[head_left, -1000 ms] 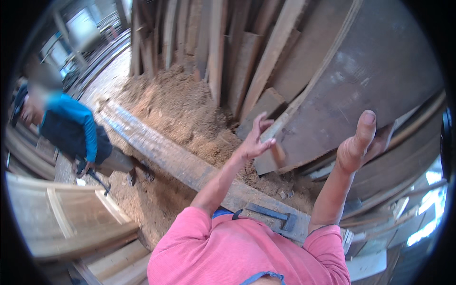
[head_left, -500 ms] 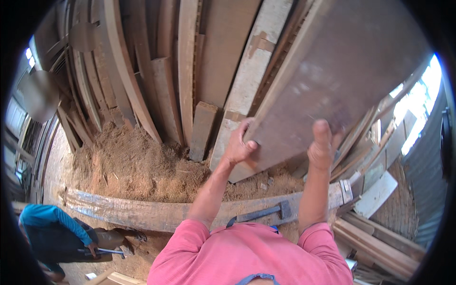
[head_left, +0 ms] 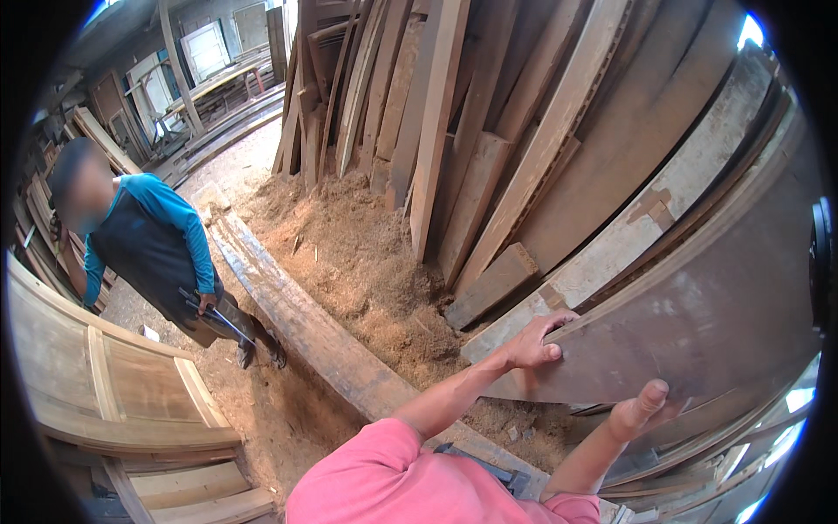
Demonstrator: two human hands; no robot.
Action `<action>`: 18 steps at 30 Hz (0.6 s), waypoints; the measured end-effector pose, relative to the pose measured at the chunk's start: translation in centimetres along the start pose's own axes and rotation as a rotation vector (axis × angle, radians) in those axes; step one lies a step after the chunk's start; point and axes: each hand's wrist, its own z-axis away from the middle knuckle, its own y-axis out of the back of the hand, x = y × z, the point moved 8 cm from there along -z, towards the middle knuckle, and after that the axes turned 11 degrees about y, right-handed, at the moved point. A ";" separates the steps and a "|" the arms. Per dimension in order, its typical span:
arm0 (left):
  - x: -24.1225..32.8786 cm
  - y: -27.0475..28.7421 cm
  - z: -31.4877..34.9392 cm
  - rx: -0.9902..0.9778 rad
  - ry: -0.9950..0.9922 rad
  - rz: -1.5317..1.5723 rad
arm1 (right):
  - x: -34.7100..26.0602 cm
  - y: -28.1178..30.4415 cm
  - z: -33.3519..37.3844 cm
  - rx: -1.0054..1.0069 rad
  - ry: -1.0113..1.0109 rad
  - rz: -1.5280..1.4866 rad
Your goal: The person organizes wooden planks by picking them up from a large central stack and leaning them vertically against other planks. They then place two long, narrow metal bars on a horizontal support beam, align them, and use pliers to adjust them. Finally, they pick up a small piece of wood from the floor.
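A broad, dark brown wooden board [head_left: 698, 306] leans at the right with its lower end toward me. My left hand [head_left: 534, 343] is closed over its left edge, thumb on the face and fingers curled round the side. Low on the board's right side, my right hand [head_left: 639, 410] holds it with the thumb raised along the face; its other fingers are mostly hidden. A long whitish painted plank [head_left: 611, 249] leans just beyond the left hand, and a short wood block [head_left: 493, 284] rests beside that plank's foot.
Many tall planks [head_left: 436, 131] lean behind a heap of sawdust [head_left: 358, 253]. A long, low beam [head_left: 297, 301] lies across the floor. At left stands a person [head_left: 153, 244] in blue sleeves, holding a long thin tool [head_left: 231, 323]. Panelled wooden doors [head_left: 144, 375] lie at lower left.
My view has swung left, bringing the standing person and the doors further into sight. The board and both my hands now appear further right and lower, with the same hold.
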 end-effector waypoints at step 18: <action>-0.9 -4.2 2.1 -0.309 -0.012 -0.074 | -0.4 8.7 5.4 -0.142 -0.062 0.043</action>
